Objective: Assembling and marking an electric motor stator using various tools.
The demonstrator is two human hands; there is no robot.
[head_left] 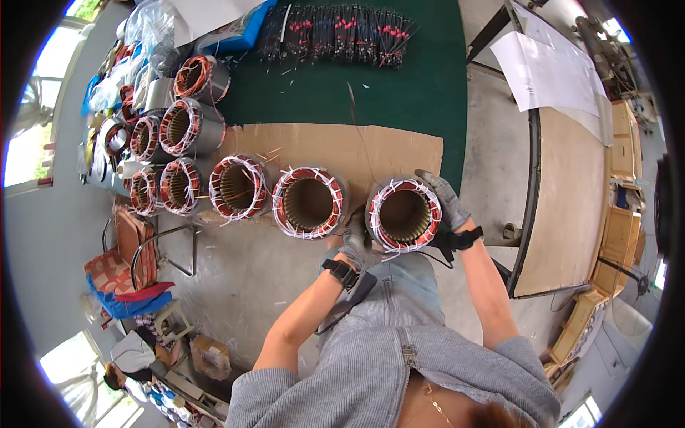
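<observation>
A motor stator [404, 241] stands on end near the table's front edge, its ring of red windings laced with white cord facing up. My right hand [447, 202], in a grey glove, wraps round its right side, with fingers at the far rim. My left hand [354, 242], gloved too, presses against its lower left side; the stator partly hides those fingers. Just left of that hand stands a second stator [308, 230], apart from the one I hold. Further left comes a third stator [238, 211], with loose copper wire ends at its far side. Black leads hang near my right wrist.
Brown cardboard [378, 146] lies under the stators on a green tabletop [314, 100]. Several more stators [180, 187] are grouped at the left. Bundles of black leads [339, 36] lie at the back. A second table [564, 214] stands right, a chair [135, 250] left.
</observation>
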